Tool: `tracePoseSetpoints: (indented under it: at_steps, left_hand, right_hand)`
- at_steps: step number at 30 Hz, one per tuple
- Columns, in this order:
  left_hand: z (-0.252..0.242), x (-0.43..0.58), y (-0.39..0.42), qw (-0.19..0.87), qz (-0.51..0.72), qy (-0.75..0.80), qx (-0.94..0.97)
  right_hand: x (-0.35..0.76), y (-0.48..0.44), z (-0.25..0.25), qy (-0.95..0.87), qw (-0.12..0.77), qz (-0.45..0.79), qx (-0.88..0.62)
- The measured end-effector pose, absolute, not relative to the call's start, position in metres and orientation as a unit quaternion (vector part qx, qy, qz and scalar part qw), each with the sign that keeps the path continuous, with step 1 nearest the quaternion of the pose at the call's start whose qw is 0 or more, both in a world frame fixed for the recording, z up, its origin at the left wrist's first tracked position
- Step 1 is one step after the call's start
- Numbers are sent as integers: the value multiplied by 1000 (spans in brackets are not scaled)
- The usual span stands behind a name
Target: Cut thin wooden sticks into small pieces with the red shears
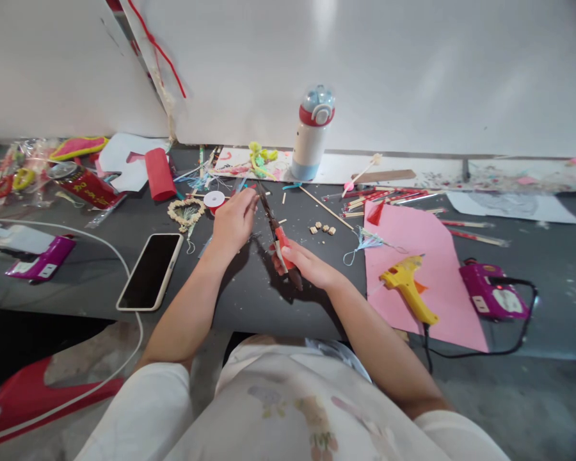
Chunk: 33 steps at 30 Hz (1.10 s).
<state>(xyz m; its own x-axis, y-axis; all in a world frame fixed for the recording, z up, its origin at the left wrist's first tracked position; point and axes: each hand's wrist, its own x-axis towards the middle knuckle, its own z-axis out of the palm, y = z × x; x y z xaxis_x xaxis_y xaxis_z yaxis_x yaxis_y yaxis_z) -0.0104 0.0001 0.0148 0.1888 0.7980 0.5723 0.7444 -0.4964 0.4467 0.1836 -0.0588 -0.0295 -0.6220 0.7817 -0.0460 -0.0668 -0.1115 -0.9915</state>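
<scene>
My right hand [307,262] is wrapped around a tool with a red and grey handle [284,248] and a long dark blade-like front end. The tool points away from me and a little to the left. Beside its far end is my left hand [235,218], closed with the fingertips pinched together. Whatever the left fingers pinch is too small or hidden to make out. Close to that hand lie a white-and-red spool [214,200] and a heart-shaped ring of small beige pieces [186,214]. Several small beige blocks [322,228] sit right of the tool.
A phone [150,272] lies left of my left arm, with a white cable beyond it. At right, a yellow glue gun [409,288] rests on pink paper [436,256] beside a purple power box [493,291]. A bottle [311,144] stands at the back; a red can [89,186] lies left.
</scene>
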Motion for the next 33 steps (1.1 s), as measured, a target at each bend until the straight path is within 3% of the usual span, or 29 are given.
tracePoseSetpoints:
  at_steps: [14,21,27,33]
  left_hand:
    - [15,-7,0,155,408,522,733]
    - [-2,10,-5,441,374,470,667]
    - [0,28,-21,581,320,442,603]
    - [-2,27,-18,569,341,447,600]
  right_hand:
    - [181,-63,-25,-581,337,657,-344]
    - [177,-56,-36,-505,403,651,-399]
    - [178,-53,-36,-535,419,621,-391]
    - [179,-54,-32,-552,403,627,-375]
